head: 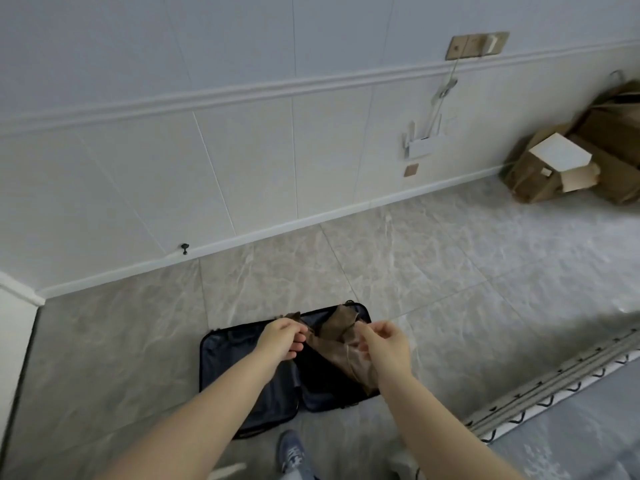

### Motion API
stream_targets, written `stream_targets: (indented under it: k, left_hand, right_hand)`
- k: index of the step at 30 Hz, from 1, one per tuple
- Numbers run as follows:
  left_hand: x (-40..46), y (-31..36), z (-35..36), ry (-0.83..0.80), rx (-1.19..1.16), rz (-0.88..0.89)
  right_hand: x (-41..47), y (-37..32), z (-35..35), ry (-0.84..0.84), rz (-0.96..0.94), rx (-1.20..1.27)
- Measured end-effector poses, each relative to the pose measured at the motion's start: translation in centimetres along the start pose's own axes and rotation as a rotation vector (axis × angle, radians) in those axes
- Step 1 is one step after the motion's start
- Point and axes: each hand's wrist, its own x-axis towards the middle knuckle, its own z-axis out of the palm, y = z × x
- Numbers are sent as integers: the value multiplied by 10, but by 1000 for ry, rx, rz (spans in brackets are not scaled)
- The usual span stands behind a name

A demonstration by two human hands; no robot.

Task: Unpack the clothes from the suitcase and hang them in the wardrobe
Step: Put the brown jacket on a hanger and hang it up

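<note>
A dark navy suitcase (242, 386) lies open and flat on the tiled floor, near the bottom middle. Above it hangs a brown garment (337, 336), stretched between both hands. My left hand (284, 337) grips one edge of the cloth with curled fingers. My right hand (388, 344) pinches the other side, and the fabric drapes down over the suitcase's right half. No wardrobe is in view.
A white panelled wall (242, 150) runs behind the suitcase. Crumpled cardboard boxes (568, 164) are piled at the far right. A metal rack with black hooks (554, 386) lies along the lower right. A foot in a blue shoe (292, 452) stands just below the suitcase.
</note>
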Motion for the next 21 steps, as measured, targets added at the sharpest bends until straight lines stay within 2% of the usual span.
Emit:
stream_targets:
  k: [7, 11, 16, 21]
  left_hand:
    - [81, 20, -12, -48, -27, -109]
    - [114, 12, -11, -53, -94, -183]
    - [173, -8, -10, -4, -154, -258]
    - [255, -44, -3, 6, -114, -270]
  right_hand:
    - [65, -10, 38, 56, 123, -109]
    - [107, 2, 60, 25, 193, -195]
    - [167, 35, 98, -56, 245, -340]
    - [238, 91, 132, -135, 248, -544]
